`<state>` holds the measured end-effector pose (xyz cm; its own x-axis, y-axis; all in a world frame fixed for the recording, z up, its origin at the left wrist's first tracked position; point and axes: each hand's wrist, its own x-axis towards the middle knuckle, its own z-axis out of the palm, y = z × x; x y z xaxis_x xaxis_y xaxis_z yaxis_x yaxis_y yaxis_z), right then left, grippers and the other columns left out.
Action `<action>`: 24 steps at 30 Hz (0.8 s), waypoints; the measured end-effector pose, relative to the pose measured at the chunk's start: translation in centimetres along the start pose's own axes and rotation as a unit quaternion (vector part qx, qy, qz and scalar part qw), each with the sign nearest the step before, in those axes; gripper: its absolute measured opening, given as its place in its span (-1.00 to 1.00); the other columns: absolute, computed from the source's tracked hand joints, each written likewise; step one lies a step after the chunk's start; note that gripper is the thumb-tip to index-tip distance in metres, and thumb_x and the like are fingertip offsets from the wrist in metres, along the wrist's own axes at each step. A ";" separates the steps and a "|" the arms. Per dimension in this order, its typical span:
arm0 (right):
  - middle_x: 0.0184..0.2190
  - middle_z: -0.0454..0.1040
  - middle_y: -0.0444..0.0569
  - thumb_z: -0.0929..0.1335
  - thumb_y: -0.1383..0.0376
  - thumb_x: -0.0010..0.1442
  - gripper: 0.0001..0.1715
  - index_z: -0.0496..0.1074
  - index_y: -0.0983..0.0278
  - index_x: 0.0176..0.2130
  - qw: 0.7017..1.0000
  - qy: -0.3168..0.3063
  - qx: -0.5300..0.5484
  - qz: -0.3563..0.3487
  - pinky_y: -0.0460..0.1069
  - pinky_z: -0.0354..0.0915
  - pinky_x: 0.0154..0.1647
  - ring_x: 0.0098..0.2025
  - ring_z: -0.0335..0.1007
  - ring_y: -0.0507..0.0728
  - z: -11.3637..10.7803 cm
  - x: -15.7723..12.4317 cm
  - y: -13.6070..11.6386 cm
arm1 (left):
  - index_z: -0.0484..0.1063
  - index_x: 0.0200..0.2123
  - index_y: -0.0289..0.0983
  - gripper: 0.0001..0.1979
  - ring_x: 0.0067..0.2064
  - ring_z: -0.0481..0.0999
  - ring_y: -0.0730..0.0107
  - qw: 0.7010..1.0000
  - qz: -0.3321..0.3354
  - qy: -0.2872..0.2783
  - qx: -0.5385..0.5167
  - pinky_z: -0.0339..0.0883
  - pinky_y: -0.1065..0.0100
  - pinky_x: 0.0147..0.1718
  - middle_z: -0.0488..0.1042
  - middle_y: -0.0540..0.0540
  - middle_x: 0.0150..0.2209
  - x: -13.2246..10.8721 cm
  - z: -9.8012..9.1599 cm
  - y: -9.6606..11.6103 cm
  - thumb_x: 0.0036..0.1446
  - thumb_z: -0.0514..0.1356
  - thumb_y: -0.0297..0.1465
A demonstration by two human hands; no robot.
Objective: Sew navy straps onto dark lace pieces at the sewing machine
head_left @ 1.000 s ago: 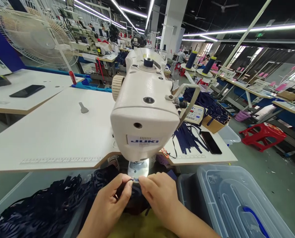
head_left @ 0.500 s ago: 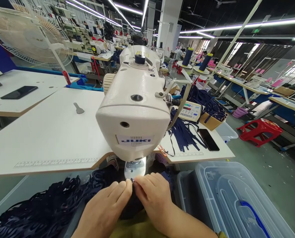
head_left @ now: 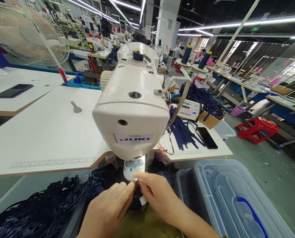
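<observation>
My left hand (head_left: 107, 208) and right hand (head_left: 157, 195) meet fingertip to fingertip, fingers pinched together on a small dark navy fabric piece (head_left: 137, 201) with a white tag, just below the needle plate of the cream-white sewing machine (head_left: 131, 109). Navy straps (head_left: 45, 205) are heaped to the left; the white desk (head_left: 50, 132) lies beyond.

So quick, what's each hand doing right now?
Left hand: pinched shut on the dark strap piece.
Right hand: pinched shut on the same dark strap piece.
</observation>
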<state>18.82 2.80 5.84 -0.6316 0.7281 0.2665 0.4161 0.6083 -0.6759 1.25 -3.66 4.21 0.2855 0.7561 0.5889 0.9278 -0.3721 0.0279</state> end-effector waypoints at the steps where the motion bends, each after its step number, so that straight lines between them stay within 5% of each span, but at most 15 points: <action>1: -0.27 0.58 -0.11 0.18 0.32 0.34 -0.68 0.39 0.19 0.01 1.000 -0.008 0.000 0.000 -0.09 0.34 -0.21 -0.27 0.52 0.06 -0.2 0.0 0.0 | 0.35 -0.11 -0.23 -0.77 -0.53 0.40 0.51 1.000 -0.002 -0.001 -0.007 0.23 0.47 -0.54 0.36 0.07 -0.52 0.2 0.0 0.0 0.30 -0.06 -0.36; 9: -0.38 0.45 -0.10 0.21 0.40 0.20 -0.80 0.39 0.23 -0.26 0.976 0.196 0.061 0.074 -0.12 0.33 -0.34 -0.36 0.41 0.02 1.7 0.3 0.6 | 0.31 -0.03 -0.27 -0.73 -0.54 0.44 0.54 0.999 -0.039 0.017 -0.034 0.26 0.50 -0.50 0.44 0.05 -0.53 0.2 0.8 1.0 0.30 -0.04 -0.31; 13: -0.28 0.40 -0.07 0.19 0.43 0.23 -0.78 0.33 0.25 -0.15 0.985 0.126 0.102 0.053 -0.10 0.34 -0.23 -0.28 0.37 0.02 0.6 0.1 0.7 | 0.36 -0.08 -0.19 -0.77 -0.60 0.40 0.55 0.998 -0.040 0.021 -0.050 0.22 0.51 -0.56 0.38 0.11 -0.60 -0.1 0.9 0.8 0.29 -0.01 -0.32; 17: -0.10 0.30 0.00 0.21 0.37 0.30 -0.70 0.25 0.23 0.03 0.999 0.004 0.051 -0.005 -0.10 0.32 -0.16 -0.22 0.34 0.01 -1.4 -0.4 0.7 | 0.42 -0.14 -0.17 -0.76 -0.45 0.54 0.51 0.990 -0.069 -0.032 -0.118 0.36 0.54 -0.46 0.56 0.03 -0.40 0.3 0.0 -0.2 0.27 0.01 -0.26; 21: -0.30 0.39 -0.10 0.27 0.24 0.31 -0.85 0.41 0.21 -0.18 0.986 -0.079 -0.118 -0.083 -0.09 0.29 -0.29 -0.30 0.31 0.05 -1.6 -1.0 0.5 | 0.47 -0.25 -0.10 -0.78 -0.40 0.58 0.49 0.953 -0.128 -0.148 -0.231 0.40 0.58 -0.42 0.59 0.08 -0.36 0.8 -0.6 -0.3 0.23 0.04 -0.22; 24: -0.41 0.42 -0.09 0.23 0.27 0.34 -0.76 0.43 0.25 -0.30 0.973 -0.087 -0.182 -0.108 -0.07 0.24 -0.36 -0.38 0.28 0.06 -0.8 -1.5 1.0 | 0.49 -0.28 -0.07 -0.77 -0.37 0.58 0.45 0.935 -0.145 -0.211 -0.244 0.41 0.53 -0.39 0.59 0.07 -0.36 0.5 0.2 -0.5 0.22 0.03 -0.23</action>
<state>20.68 2.51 5.29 -0.8186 0.5249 0.2334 0.4450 0.8363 -0.3202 0.97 -3.01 4.36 0.2042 0.9701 0.1309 0.7898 -0.2423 0.5635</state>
